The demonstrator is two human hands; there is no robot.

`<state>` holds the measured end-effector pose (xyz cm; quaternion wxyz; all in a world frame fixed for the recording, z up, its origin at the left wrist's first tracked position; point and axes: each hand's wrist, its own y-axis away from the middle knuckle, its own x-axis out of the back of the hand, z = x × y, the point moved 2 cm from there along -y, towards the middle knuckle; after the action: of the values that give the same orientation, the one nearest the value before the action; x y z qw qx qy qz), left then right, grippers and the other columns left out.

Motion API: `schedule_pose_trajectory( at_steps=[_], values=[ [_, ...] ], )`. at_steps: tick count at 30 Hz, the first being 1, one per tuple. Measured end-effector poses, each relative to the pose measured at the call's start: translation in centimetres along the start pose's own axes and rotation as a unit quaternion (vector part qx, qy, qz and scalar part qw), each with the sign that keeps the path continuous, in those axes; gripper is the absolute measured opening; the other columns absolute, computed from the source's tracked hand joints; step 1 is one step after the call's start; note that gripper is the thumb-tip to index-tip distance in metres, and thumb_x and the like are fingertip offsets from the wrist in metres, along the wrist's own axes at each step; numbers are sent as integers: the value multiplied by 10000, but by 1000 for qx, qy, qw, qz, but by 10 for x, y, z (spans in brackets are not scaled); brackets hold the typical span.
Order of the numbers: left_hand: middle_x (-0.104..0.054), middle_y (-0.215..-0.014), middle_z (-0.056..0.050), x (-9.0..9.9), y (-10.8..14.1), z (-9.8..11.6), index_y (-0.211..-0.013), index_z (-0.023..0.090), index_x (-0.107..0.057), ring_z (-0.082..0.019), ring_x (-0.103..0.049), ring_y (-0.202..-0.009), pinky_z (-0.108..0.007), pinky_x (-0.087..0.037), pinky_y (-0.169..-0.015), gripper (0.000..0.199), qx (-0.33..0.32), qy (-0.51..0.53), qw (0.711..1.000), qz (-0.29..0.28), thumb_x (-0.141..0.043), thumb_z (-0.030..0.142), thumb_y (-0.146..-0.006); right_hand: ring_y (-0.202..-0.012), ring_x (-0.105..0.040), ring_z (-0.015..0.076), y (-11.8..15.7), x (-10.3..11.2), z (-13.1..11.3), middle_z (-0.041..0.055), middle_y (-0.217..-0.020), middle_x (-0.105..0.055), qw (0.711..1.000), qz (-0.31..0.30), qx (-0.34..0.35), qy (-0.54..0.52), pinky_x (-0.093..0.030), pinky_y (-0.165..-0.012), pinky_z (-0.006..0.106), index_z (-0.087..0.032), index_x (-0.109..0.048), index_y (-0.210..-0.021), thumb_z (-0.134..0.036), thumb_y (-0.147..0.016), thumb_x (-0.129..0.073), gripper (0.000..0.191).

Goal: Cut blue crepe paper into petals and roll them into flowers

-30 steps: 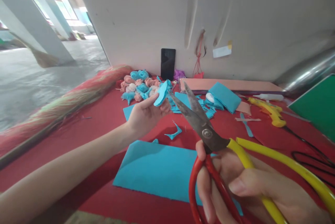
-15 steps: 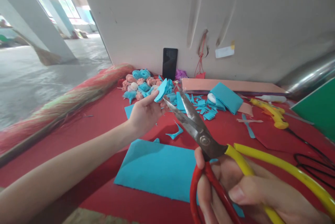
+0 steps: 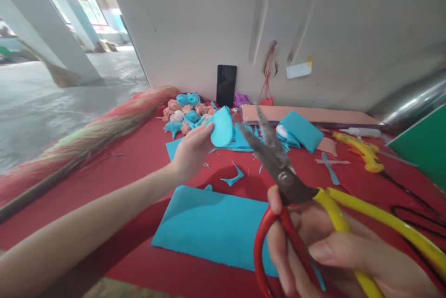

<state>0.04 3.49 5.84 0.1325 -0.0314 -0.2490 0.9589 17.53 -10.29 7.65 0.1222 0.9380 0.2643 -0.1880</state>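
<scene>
A rounded piece of blue crepe paper is pinched in my left hand, turned with its flat face toward me. My right hand grips scissors that have one red handle loop and one yellow one. Their blades stand apart and point up and away, to the right of the blue piece without touching it. Below both hands lies a large blue sheet, partly covered by the scissors and my right hand. A curved blue offcut rests on the red tabletop.
Rolled blue, pink and white flowers are heaped at the back left. A dark phone leans on the wall. Folded blue paper and a yellow glue gun lie at right. Straw-like strands edge the left side.
The blue piece has turned from nearly edge-on to face me. The scissors have moved right, away from it, with my right hand. My left hand has shifted slightly.
</scene>
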Motion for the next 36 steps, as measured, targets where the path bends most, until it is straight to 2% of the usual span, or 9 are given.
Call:
schedule_pose_trajectory(
  at_steps=[5,9,12,15,17,21,25,31,36],
  values=[
    [-513,-599,4,1,8,14,-700,173,-605,-123,-438,-567,-270,-356,-598,148,-158,-166,972,-60,-551,273,-795,-473,-435,45,-10,15,-3,-3,-753,-565,992,81,87,53,-399,-476,185,-228,-478,-905,-254,-822,-522,97],
    [-550,-576,4,-16,25,33,-1062,154,-567,-140,-472,-545,-300,-382,-634,266,-475,-483,719,-156,-403,128,-854,-499,-454,63,-13,20,0,-28,-674,-521,982,134,96,94,-407,-481,191,-238,-427,-997,-341,-845,-526,209],
    [-581,-592,14,-24,33,36,-1117,158,-534,-128,-497,-545,-285,-401,-647,309,-501,-514,675,-171,-437,91,-832,-511,-461,79,-13,23,1,-51,-590,-461,976,168,99,97,-410,-512,218,-242,-410,-1038,-399,-843,-524,274],
    [-609,-646,-13,-31,37,33,-1146,147,-511,-154,-542,-618,-308,-423,-681,335,-487,-490,693,-204,-438,80,-826,-510,-459,68,-12,27,1,-47,-630,-480,972,194,109,80,-403,-497,207,-249,-423,-1058,-317,-834,-553,268],
    [-623,-736,-43,-34,35,31,-1200,151,-457,-174,-563,-711,-313,-434,-696,376,-413,-439,771,-206,-408,79,-835,-493,-449,64,-12,29,2,-56,-587,-455,973,189,119,62,-398,-484,197,-236,-438,-1048,-264,-822,-563,259],
    [-618,-874,-58,-37,28,21,-1045,183,-530,-160,-577,-773,-275,-462,-691,235,17,-144,974,-176,-365,223,-884,-516,-444,68,-11,30,0,-53,-574,-424,974,177,124,68,-403,-507,200,-214,-450,-1029,-254,-827,-545,227],
    [-611,-602,-59,-48,35,20,-697,141,-629,-161,-568,-588,-291,-476,-658,653,321,142,873,-340,-123,507,-890,-485,-394,52,-12,29,-2,-64,-579,-393,979,157,99,86,-376,-466,174,-228,-423,-1041,-217,-834,-503,222],
    [-597,-530,-5,-45,39,23,-597,142,-626,-106,-536,-551,-201,-425,-631,330,313,95,863,-385,-494,312,-847,-520,-439,70,-14,27,-8,-27,-677,-486,959,172,114,196,-422,-466,178,-210,-413,-1031,-209,-782,-544,281],
    [-566,-545,-5,-40,32,25,-562,143,-577,-103,-523,-549,-207,-410,-588,357,299,131,912,-246,-472,316,-856,-475,-503,90,-20,30,-3,-14,-634,-534,979,137,132,69,-415,-428,194,-211,-440,-942,-303,-855,-441,127]
  ],
)
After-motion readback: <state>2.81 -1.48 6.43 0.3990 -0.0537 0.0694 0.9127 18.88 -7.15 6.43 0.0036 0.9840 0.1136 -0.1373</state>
